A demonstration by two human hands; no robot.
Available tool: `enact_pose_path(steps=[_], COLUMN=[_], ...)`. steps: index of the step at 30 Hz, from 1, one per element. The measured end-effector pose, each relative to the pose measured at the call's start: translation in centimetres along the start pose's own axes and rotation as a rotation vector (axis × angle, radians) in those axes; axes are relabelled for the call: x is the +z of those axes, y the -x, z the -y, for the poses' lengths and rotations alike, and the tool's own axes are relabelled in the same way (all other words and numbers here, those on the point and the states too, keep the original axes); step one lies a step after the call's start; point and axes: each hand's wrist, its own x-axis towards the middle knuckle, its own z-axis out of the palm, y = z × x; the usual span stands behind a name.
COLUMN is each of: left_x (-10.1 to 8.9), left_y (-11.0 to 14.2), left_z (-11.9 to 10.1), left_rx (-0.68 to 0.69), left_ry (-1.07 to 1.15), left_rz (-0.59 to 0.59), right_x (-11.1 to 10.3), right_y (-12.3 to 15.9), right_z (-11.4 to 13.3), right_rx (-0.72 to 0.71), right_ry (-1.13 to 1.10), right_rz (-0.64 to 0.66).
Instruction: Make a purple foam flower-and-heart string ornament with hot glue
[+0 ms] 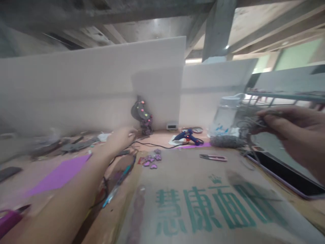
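My left hand reaches far forward over the table, close beside a dark crescent-shaped ornament dotted with small coloured beads. Blur smears its fingers, so whether they grip anything is unclear. On the right, my right hand is raised with thumb and fingers pinched on a loose tangle of grey yarn. Strands of it hang down toward a fuzzy grey roll of yarn. Purple heart and flower pieces lie in a small group on the printed sheet in front of me.
A blue glue gun rests near the back with its black cord running left. Thread snips, a phone and a clear plastic bottle are to the right. Purple sheet and a teal pen-like tool lie left. White panels stand behind.
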Motion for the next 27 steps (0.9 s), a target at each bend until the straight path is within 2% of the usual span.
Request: enact_pose_path(steps=[1,3,6,8,12,16,19,22,24,27], left_x=[0.3,1.1,3.0,4.7,7.6,7.5,6.6,6.4,6.5,6.5], left_y=[0.3,1.5,4.7,7.2,10.4,11.2,11.5,11.8,11.8,11.1], left_z=[-1.4,-4.6,-9.4,-11.7,-13.9,-14.7,-15.3,-15.7,-15.7,-15.4], left_rx=[0.022,0.093,0.173,0.151,0.184,0.275,0.282,0.219,0.150,0.060], left_ry=[0.128,0.465,0.819,1.000,1.311,1.503,1.566,1.582,1.522,1.382], left_rz=[0.037,0.141,0.437,0.631,0.776,0.951,0.966,0.943,0.944,0.889], right_x=[0.2,0.6,1.2,1.6,2.6,3.5,3.8,3.7,3.5,2.8], right_y=[0.4,1.3,2.6,3.6,5.5,6.7,7.3,7.5,7.3,6.1], right_z=[0.8,1.8,2.5,2.8,3.4,3.3,3.0,3.1,3.2,3.1], right_rx=[0.030,0.001,0.002,0.006,-0.060,-0.128,-0.103,-0.111,-0.153,-0.223], right_ry=[-0.058,-0.162,-0.318,-0.416,-0.479,-0.436,-0.382,-0.339,-0.297,-0.211], right_rz=[0.020,-0.017,0.082,0.159,0.301,0.428,0.504,0.531,0.510,0.382])
